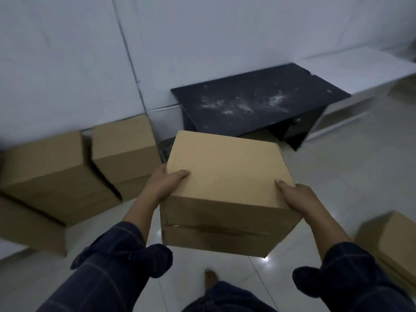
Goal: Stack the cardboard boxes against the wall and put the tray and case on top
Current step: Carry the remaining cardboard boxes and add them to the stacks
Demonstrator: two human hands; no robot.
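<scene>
Both hands, left hand (165, 181) and right hand (297, 197), clasp the carried box (227, 176) (thumbs on top); best lowered squarely onto the wall boxes (126, 147), seemingly unevenly placed.

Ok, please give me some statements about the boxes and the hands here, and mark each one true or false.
1. Both hands grip one cardboard box. True: left hand, right hand.
2. The held box rests on the black table. False: it is in the air, in front of the table.
3. Other cardboard boxes stand left of the held one, near the wall. True.
4. The person wears short sleeves. False: dark long sleeves cover the forearms.
</scene>
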